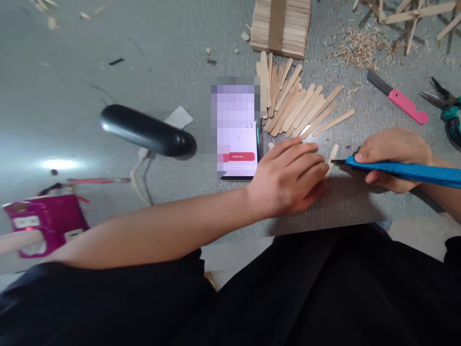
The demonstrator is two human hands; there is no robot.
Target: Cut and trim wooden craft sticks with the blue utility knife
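Note:
My left hand (290, 178) bears down near the table's front edge, its fingers curled together over a short craft stick (333, 151). One end of that stick shows past the fingertips; the rest is hidden under the hand. From the right, my right hand (394, 156) grips a long blue tool (406, 169) with a narrow dark tip; its exact kind is unclear. The tip meets or nearly meets the stick's visible part. Just beyond my left hand fans a loose heap of craft sticks (298, 103).
A lit phone (237, 166) lies left of the heap. Behind stands a banded craft stick bundle (281, 29). To the right are wood shavings (363, 48), a pink-handled knife (406, 105) and pliers (450, 113). A black oblong device (147, 129) and a magenta power strip (54, 218) lie left.

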